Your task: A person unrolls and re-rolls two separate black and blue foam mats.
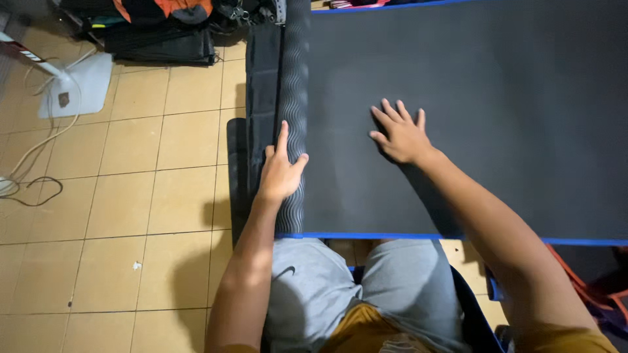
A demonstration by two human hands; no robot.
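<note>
Both hands lie open: left hand on rolled mat edge; right hand flat; mat cut off.

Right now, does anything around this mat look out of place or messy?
Mostly tidy. The dark mat lies flat, its left end rolled under the left hand; the right hand presses it flat. A white cable trails loosely across the tiled floor.

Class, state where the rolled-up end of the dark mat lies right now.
In the head view, the rolled end runs along the mat's left edge, under the left hand, beside the tiled floor.
</note>
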